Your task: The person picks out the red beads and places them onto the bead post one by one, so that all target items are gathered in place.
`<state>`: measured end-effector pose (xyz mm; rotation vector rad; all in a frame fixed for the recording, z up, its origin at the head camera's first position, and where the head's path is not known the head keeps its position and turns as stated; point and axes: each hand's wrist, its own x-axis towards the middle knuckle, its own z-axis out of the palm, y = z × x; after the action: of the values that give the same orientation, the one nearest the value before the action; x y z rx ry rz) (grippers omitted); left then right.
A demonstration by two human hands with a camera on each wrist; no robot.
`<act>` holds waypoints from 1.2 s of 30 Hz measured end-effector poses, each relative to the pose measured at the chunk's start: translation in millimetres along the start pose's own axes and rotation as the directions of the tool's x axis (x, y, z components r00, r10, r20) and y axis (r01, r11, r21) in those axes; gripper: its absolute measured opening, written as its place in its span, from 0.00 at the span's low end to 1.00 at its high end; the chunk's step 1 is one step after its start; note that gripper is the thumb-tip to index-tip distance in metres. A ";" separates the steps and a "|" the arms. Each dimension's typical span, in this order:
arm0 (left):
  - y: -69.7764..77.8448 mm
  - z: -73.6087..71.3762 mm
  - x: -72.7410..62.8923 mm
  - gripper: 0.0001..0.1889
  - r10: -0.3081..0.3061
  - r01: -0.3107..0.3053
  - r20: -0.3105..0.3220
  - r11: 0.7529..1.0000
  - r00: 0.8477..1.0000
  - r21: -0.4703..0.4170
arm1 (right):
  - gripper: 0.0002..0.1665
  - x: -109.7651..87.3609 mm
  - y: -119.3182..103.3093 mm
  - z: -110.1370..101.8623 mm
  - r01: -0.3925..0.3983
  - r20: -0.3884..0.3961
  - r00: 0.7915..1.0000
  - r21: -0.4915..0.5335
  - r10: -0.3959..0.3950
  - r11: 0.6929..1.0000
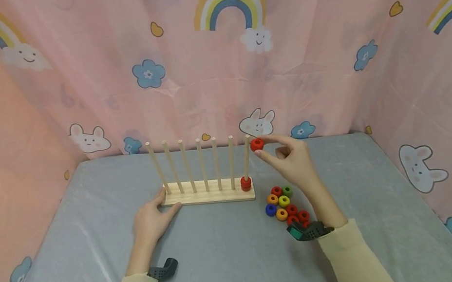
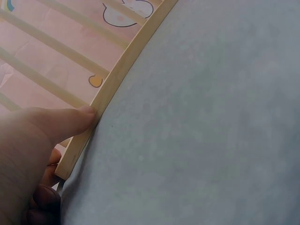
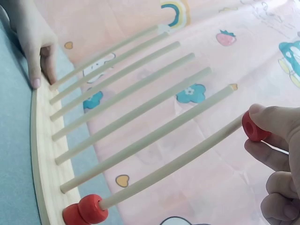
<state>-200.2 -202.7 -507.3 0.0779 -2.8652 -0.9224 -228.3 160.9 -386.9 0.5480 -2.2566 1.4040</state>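
A wooden peg stand [image 1: 206, 197] with several upright pegs stands on the table. My left hand [image 1: 150, 222] grips the left end of its base, thumb along the front edge and fingers round the back. Two red beads [image 1: 246, 183] are stacked at the bottom of the rightmost peg. Between thumb and forefinger, my right hand [image 1: 296, 162] pinches another red bead [image 3: 258, 133]. That bead is right at the tip of the rightmost peg [image 3: 173, 165], its hole showing in the right wrist view.
Loose beads lie right of the stand: red [image 1: 292, 210], green [image 1: 287, 191], yellow [image 1: 284, 201], orange [image 1: 281, 214] and blue [image 1: 270, 210]. My right wrist partly covers the nearest red ones. A pink patterned curtain [image 1: 202, 100] hangs behind the grey-covered table [image 1: 227, 259].
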 end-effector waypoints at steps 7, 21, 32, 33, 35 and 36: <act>0.2 0.4 -0.2 0.40 0.002 -0.002 -0.002 1.000 1.000 0.001 | 0.19 6.0 -3.0 0.1 -0.010 0.000 1.000 0.022 0.010 1.000; -1.2 0.3 -0.5 0.40 0.011 -0.011 -0.010 1.000 1.000 -0.008 | 0.18 16.4 -8.1 -0.7 0.028 -0.024 0.999 0.040 -0.027 0.999; -0.2 -1.0 0.2 0.40 -0.004 0.004 -0.001 1.000 1.000 0.007 | 0.21 24.6 -11.9 1.7 0.033 0.002 0.999 0.021 -0.033 0.999; -0.2 -1.0 0.4 0.40 -0.003 0.003 -0.002 1.000 1.000 0.008 | 0.21 24.8 -12.0 2.3 0.031 0.004 1.000 0.025 -0.031 0.999; -0.1 -0.6 0.7 0.40 -0.001 0.002 -0.004 1.000 1.000 0.010 | 0.21 25.3 -11.6 2.9 0.026 0.007 1.000 0.028 -0.026 0.999; 0.0 -0.4 0.8 0.40 0.000 0.000 -0.005 1.000 1.000 0.011 | 0.21 25.5 -11.4 3.1 0.022 0.008 1.000 0.030 -0.022 0.999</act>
<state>-201.0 -203.0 -506.8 0.0818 -2.8655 -0.9054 -243.9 150.7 -365.8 0.5881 -2.2326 1.4293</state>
